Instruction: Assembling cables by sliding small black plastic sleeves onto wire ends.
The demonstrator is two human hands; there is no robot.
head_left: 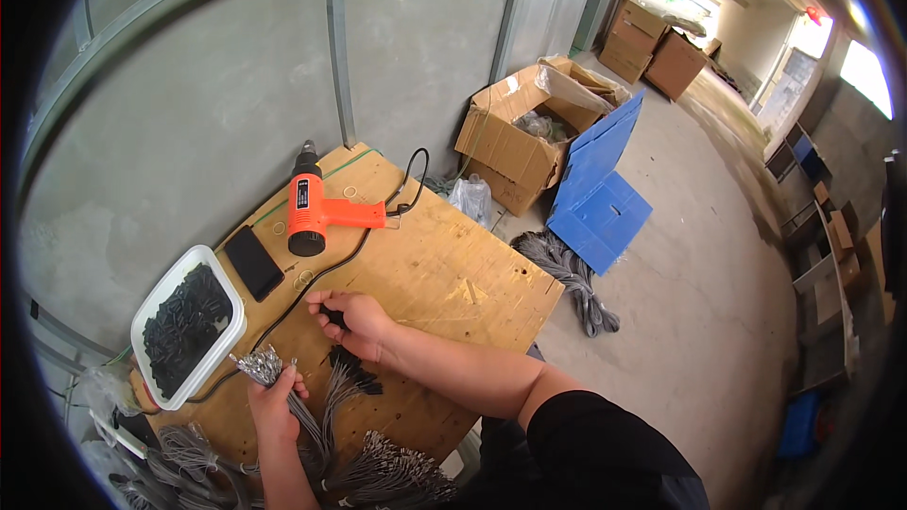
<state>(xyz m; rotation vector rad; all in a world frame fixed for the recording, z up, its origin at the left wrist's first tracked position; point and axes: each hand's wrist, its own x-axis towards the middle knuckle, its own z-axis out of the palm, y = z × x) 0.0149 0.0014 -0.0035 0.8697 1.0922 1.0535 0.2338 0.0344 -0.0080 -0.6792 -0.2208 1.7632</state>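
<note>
Clock directions taken from the middle of the worktop (453, 293), 12 at the top of the view. Our left hand (276, 404) is at 7 to 8 o'clock, fingers wrapped round a grey wire bundle (260, 365), bare silvery ends fanned out toward 10 o'clock, tails running down past the wrist toward 5. Our right hand (364, 321) is about at center over the wood, fingers curled and gripping dark stuff (333, 316); looks like small black pieces, but the fingers cover part, so we can't tell how many. Just below it, at 6 o'clock, a bunch of black-tipped wires (357, 376) lies near our right wrist; can't tell if it joins the held bundle lower down. White tub (210, 366) at 9, loaded with short black tubes (189, 326), just beyond our left hand. Black phone (253, 263) lies flat at 10, near the tub. Orange heat gun (305, 206) at 11, nozzle toward 12, handle toward 3; its black cord (331, 267) crosses the wood between phone and right hand. Thin pale rings (302, 280) sit just off the right fingertips. More wires with pale tips (402, 472) pile up at 6, grey hanks (194, 449) between 7 and 8. On the floor: open cardboard box (501, 137) between 1 and 2, folded blue sheet (605, 217) at 2, grey cable coil (572, 283) at 3.
</note>
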